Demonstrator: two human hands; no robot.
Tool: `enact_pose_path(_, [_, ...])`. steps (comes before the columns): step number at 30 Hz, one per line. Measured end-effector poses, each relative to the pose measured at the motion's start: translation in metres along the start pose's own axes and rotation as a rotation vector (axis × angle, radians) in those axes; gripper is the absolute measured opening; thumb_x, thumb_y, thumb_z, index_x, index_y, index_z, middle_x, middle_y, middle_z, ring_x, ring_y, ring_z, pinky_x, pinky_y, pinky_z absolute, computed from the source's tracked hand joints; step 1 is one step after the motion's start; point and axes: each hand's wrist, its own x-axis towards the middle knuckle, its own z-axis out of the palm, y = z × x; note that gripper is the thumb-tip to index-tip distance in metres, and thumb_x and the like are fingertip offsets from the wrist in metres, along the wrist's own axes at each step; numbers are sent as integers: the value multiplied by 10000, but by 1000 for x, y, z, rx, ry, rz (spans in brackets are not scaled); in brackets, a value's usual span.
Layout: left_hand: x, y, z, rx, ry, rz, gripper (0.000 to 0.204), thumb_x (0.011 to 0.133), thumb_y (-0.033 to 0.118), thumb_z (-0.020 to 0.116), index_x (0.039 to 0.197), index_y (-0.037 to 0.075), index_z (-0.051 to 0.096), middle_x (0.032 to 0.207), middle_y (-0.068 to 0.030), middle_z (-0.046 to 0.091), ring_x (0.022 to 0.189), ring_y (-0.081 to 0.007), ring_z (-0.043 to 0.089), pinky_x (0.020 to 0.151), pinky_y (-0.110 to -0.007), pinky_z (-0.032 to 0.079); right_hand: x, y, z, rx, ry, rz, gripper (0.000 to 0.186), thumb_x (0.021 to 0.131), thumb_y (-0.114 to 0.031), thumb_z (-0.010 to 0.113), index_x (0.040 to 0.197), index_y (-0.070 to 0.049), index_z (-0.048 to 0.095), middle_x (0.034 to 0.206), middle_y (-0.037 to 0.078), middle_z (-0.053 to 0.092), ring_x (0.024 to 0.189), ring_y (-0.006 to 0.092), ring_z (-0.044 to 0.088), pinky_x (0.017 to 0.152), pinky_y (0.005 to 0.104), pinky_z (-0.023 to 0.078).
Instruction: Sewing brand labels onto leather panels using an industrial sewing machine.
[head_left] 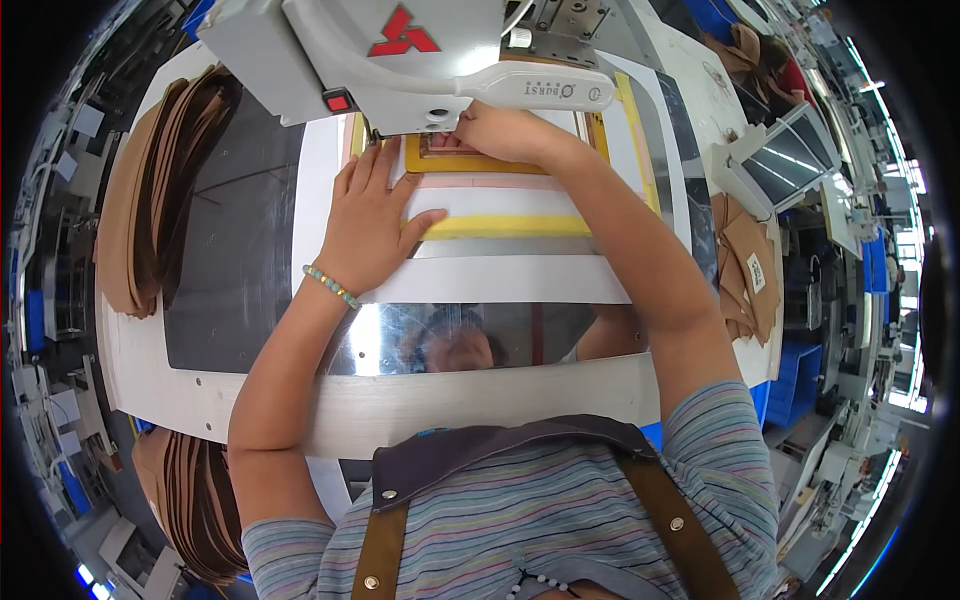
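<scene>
My left hand lies palm down with fingers stretched over the left part of a flat sewing template edged with yellow strips. Its fingertips reach close to the needle area of a white industrial sewing machine. My right hand reaches under the machine head, at a smaller yellow frame on the template. Its fingers are curled inside that frame's edge; the machine's pale lever-like arm partly covers the hand, and whatever they grip does not show. Under the template spreads a white sheet.
Long brown pieces are stacked at the left, with another bundle below. More brown pieces lie at the right, near a tilted screen panel and blue bin. A shiny metal plate runs along the table's front.
</scene>
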Motion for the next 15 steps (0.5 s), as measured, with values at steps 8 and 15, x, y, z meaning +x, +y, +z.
enact_pose_path(8, [-8,-3,-4,-27,31,-34,653,1041,549,577,1405,12,655,1648,-282,403,1555,-427,335,1269,-528,248,-38,47,-18,-287,305,-162,230,1049,-184,554,1122,-40,717,976,88,725,910,192,670,866,345,521])
enact_pose_path(15, [-9,-81,-65,131,196,-94,603,1002,444,680,1408,2,623,1473,-228,611,1411,-421,527,1159,-507,421,-96,94,-28,-279,650,-323,187,978,18,524,1057,7,693,1047,158,724,987,273,698,902,372,528])
